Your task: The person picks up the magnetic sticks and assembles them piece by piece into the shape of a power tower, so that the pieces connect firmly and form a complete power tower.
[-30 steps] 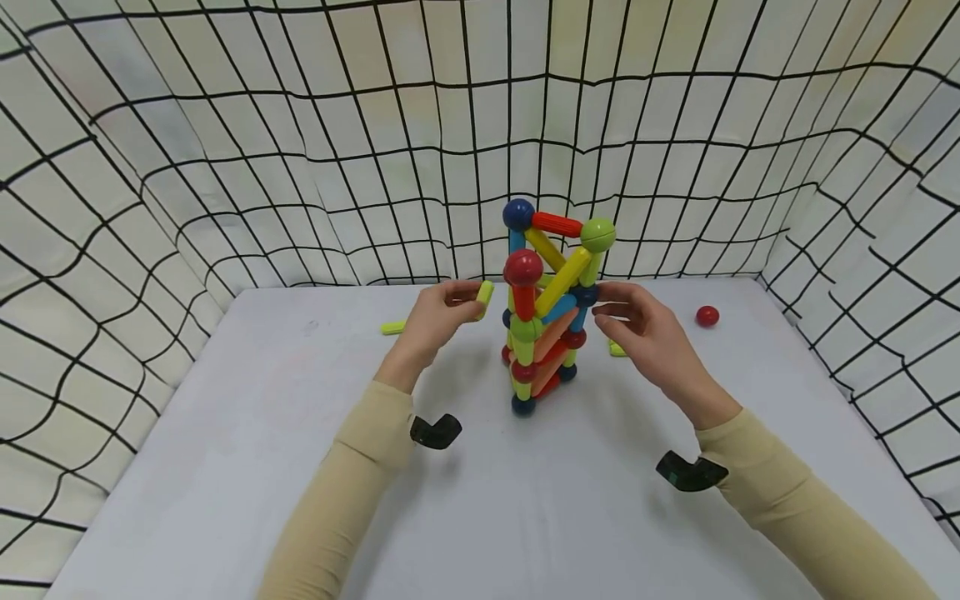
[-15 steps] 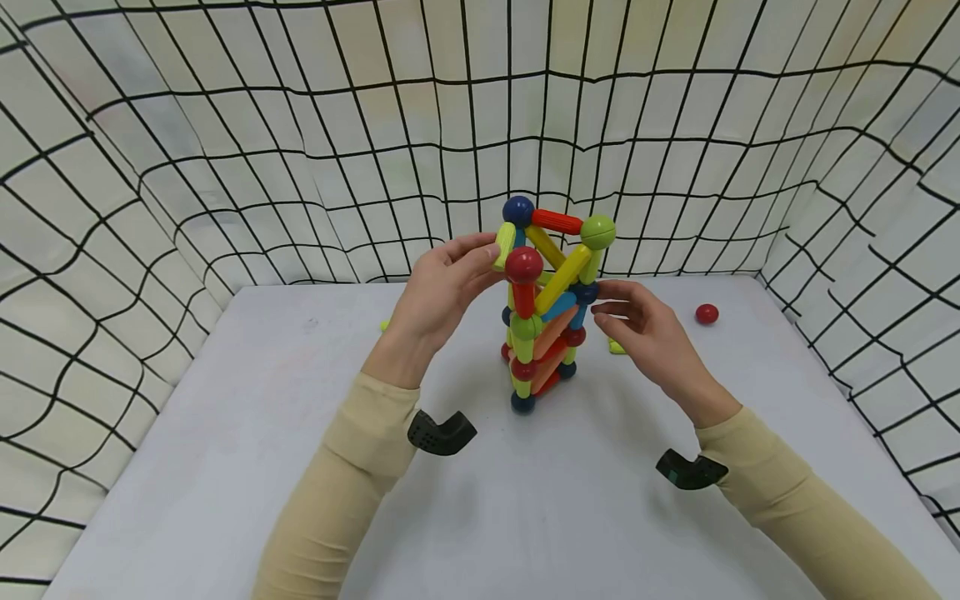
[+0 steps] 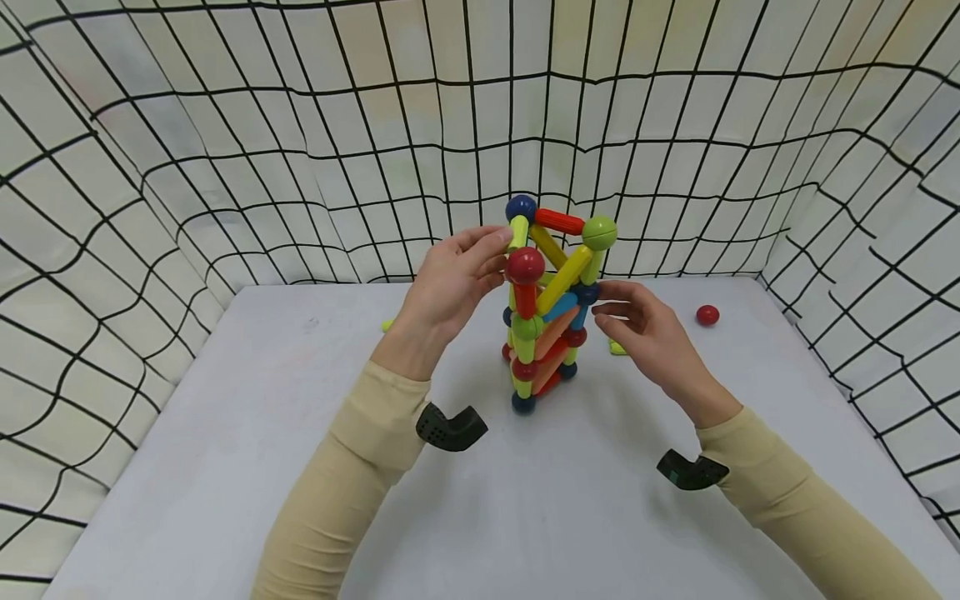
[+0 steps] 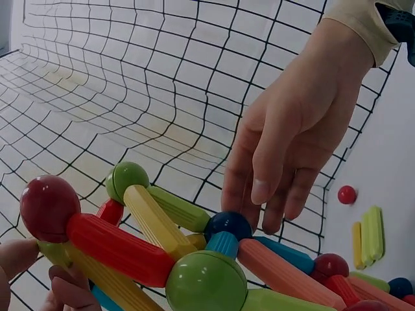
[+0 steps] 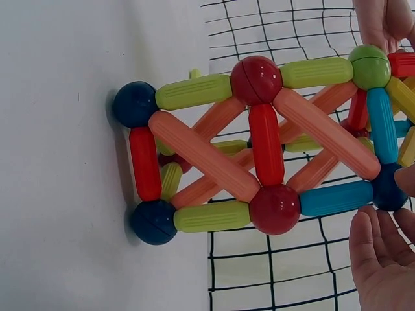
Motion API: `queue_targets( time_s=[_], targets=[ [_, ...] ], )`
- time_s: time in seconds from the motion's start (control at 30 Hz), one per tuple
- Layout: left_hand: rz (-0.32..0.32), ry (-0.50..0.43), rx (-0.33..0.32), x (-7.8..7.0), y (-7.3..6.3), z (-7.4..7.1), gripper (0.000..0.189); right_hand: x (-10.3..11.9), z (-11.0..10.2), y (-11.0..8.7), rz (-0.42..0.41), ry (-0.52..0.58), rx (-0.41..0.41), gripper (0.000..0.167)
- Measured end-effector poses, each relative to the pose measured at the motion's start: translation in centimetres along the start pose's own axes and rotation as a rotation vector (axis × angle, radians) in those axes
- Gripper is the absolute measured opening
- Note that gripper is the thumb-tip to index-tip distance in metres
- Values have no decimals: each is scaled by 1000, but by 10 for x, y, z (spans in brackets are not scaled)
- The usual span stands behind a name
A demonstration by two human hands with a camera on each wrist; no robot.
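Note:
A tall frame of coloured magnetic sticks and balls, with a yellow stick slanting across its upper side, stands upright on the white table. At its top left, my left hand pinches a yellow-green magnetic stick between thumb and fingers. That stick lies between the top blue ball and the top red ball. My right hand is on the other side, its relaxed fingers right at a dark blue ball partway up. In the left wrist view its thumb stays apart from that ball.
A loose red ball lies at the right. Yellow-green sticks and a yellow stick lie together behind the right hand. Another yellow-green stick shows beside the left wrist. Black-gridded white netting surrounds the table's back and sides.
My left hand has raised the yellow-green stick up and rightward from beside the frame to its top, turning it between the blue and red balls. My right hand has stayed in place.

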State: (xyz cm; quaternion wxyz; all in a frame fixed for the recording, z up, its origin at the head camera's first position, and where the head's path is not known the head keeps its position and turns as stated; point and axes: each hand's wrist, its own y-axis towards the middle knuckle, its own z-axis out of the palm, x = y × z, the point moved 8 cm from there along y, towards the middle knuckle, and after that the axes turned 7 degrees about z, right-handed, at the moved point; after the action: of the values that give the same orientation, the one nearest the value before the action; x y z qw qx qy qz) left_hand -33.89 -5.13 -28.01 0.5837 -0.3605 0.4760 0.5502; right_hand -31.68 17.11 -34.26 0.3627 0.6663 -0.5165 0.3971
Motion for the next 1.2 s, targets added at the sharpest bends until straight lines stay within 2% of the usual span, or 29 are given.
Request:
queue_targets(
  time_s=[0.17, 0.27, 0.37, 0.47, 0.57, 0.63, 0.77, 0.87, 0.97, 1.2],
  targets=[
    [-24, 17, -6, 1, 1, 5, 37, 0, 0, 0, -2, 2, -1, 50],
    [-12, 40, -7, 1, -1, 6, 37, 0, 0, 0, -2, 3, 1, 50],
    [68, 135, -30, -2, -6, 4, 34, -1, -1, 0, -2, 2, 1, 49],
    [200, 292, -77, -1, -18, 1, 29, 0, -2, 1, -4, -8, 0, 48],
    [335, 458, -117, 6, -36, 0, 24, 1, -3, 3, -15, -20, 3, 49],
    [406, 538, -101, 16, -47, 1, 22, 1, -5, 5, -23, -27, 8, 49],
    [519, 676, -8, 34, -63, 10, 25, 1, -7, 8, -25, -44, 29, 50],
    [573, 750, 33, 41, -68, 16, 38, -1, -6, 10, -12, -62, 54, 52],
    [604, 793, 22, 42, -68, 16, 43, -1, -5, 11, -1, -69, 73, 54],
    [599, 793, -8, 37, -58, 0, 39, 0, -2, 10, 7, -55, 79, 52]
  ],
)
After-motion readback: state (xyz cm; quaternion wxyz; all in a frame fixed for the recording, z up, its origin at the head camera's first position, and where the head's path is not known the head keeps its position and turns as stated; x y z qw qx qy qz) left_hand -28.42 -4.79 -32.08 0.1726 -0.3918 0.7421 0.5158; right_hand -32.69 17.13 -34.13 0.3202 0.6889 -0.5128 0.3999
